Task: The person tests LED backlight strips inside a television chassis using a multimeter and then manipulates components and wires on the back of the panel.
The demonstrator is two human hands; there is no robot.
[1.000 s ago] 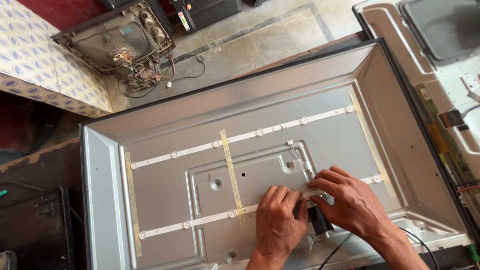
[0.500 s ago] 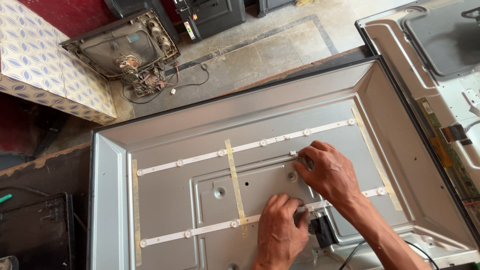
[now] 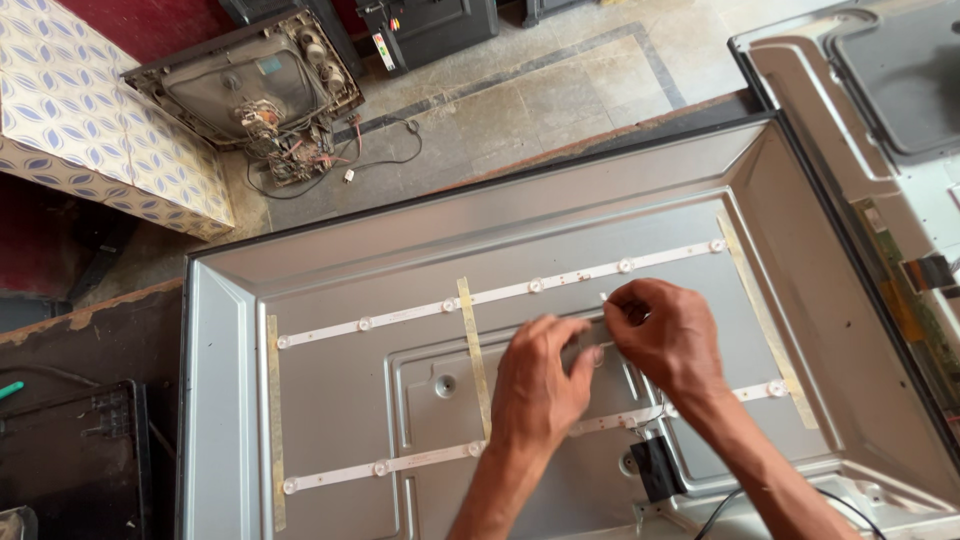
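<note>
Pinching thin white strip (image 3: 500, 293); hands (image 3: 540, 380) on ribbed metal tray (image 3: 420, 235).

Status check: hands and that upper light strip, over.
Both hands, left hand and right hand, on metal panel below upper light strip. Grip unclear. Black box behind wrist.

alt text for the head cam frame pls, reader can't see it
Two bare hands, left hand and right hand, meet over the middle of an opened flat-screen back panel, fingertips pinching at something small between its two LED strips. A small black device lies near the right wrist. An old tube set chassis sits on the floor beyond.
</note>
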